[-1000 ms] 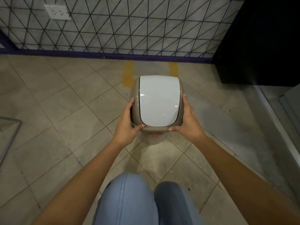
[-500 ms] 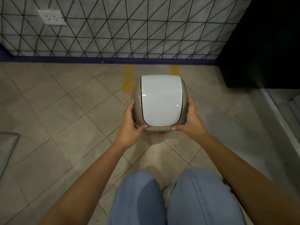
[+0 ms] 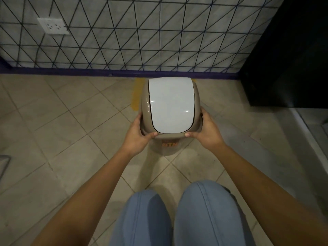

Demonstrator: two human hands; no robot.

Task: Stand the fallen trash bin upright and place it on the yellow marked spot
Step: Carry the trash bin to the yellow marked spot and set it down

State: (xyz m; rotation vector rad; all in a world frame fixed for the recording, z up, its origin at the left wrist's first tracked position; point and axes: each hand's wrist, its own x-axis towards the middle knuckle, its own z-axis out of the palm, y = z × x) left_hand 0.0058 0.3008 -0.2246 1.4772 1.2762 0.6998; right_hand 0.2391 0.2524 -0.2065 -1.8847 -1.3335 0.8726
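The trash bin (image 3: 170, 105) is upright: a beige body with a white swing lid, seen from above near the wall. My left hand (image 3: 137, 135) grips the lid's left rim and my right hand (image 3: 205, 132) grips its right rim, thumbs on the near edge. A yellow floor mark (image 3: 135, 96) shows as one stripe just left of the bin; the bin hides the rest of it. I cannot tell whether the bin's base touches the floor.
A tiled wall (image 3: 142, 32) with a purple baseboard (image 3: 71, 72) runs right behind the bin, with a wall socket (image 3: 53, 25) at upper left. A black cabinet (image 3: 291, 59) stands at the right. My knees (image 3: 177, 215) are low in view.
Both hands have carried the bin forward toward the wall; it now covers the right yellow stripe and most of the marked area. The grip is unchanged.
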